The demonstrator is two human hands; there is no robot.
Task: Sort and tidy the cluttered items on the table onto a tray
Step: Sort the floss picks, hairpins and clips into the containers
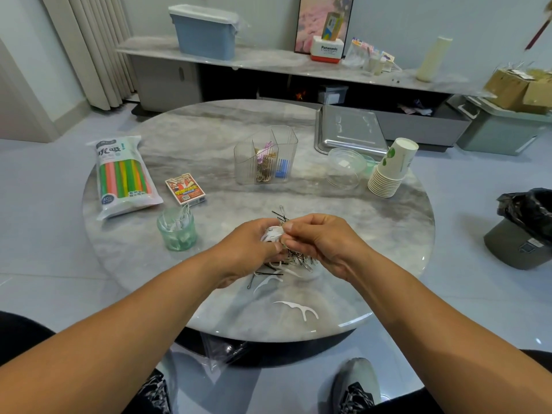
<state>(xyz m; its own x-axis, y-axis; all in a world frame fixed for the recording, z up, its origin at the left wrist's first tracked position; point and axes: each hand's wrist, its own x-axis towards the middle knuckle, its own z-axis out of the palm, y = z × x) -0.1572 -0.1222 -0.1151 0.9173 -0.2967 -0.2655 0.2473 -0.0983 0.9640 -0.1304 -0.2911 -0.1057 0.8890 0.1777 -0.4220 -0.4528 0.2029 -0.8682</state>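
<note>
Both hands curled over clutter pile, sorting floss picks.
Left hand clutches white floss picks; right hand pinches at them. Pile directly beneath; steel tray far beyond right hand.

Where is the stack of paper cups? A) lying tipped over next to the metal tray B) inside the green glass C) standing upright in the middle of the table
A: the stack of paper cups lies tilted on the table's right side, just in front of the metal tray.
</note>
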